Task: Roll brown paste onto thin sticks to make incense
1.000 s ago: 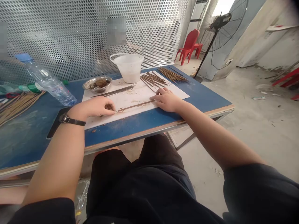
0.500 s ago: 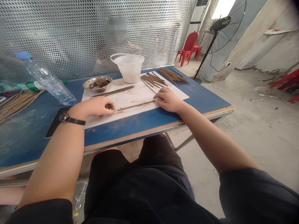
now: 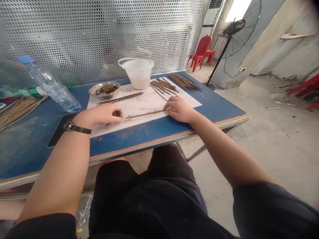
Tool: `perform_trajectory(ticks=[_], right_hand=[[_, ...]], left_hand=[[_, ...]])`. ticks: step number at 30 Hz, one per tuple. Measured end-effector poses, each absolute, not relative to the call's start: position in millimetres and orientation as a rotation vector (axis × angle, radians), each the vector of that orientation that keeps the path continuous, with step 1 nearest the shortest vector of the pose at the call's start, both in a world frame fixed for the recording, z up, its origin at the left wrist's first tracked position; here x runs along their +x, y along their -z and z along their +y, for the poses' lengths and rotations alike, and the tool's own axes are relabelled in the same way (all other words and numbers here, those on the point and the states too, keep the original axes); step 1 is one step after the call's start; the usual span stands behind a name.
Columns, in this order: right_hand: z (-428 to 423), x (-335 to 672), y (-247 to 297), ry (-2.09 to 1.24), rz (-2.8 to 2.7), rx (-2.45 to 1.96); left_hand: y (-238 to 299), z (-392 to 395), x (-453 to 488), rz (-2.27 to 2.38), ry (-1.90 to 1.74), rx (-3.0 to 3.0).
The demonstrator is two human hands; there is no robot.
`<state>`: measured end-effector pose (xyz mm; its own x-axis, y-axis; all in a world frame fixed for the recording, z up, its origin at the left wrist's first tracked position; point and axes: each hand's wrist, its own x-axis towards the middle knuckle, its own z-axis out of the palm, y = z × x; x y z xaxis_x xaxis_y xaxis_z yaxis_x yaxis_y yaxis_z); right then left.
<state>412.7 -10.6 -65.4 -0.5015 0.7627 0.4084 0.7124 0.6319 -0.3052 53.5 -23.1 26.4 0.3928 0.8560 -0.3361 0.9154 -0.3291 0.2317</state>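
Observation:
A thin brown incense stick (image 3: 147,114) lies across the near part of a white board (image 3: 134,102) dusted with brown crumbs. My left hand (image 3: 109,113), a watch on its wrist, has thumb and fingers pinched together at the stick's left end. At the other end, my right hand (image 3: 178,108) rests on the board with bent fingers closed on the stick; its fingertips are partly hidden. Behind my left hand lie several thin dark sticks (image 3: 122,98) and a metal bowl (image 3: 93,90) of brown paste (image 3: 107,88). Brown-coated sticks (image 3: 163,85) fan out beyond my right hand.
A white bucket (image 3: 139,73) stands at the board's back edge. Another stick bundle (image 3: 184,81) lies on the blue table (image 3: 211,103) to the right. Leftward are a water bottle (image 3: 54,88), a dark flat tablet-like object (image 3: 59,131) and more sticks (image 3: 20,111). Perforated metal (image 3: 87,39) rises behind.
My right hand has shifted very slightly, and the stick between my hands has moved a little with it. My left hand keeps its place.

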Motion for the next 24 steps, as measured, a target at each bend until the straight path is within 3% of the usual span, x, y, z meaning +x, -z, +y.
perform_trajectory(ticks=[24], right_hand=[[-14.9, 411.5, 61.5, -0.136, -2.346, -1.225]], left_hand=[[-26.6, -20.6, 50.0, 1.555, 0.198, 2.277]])
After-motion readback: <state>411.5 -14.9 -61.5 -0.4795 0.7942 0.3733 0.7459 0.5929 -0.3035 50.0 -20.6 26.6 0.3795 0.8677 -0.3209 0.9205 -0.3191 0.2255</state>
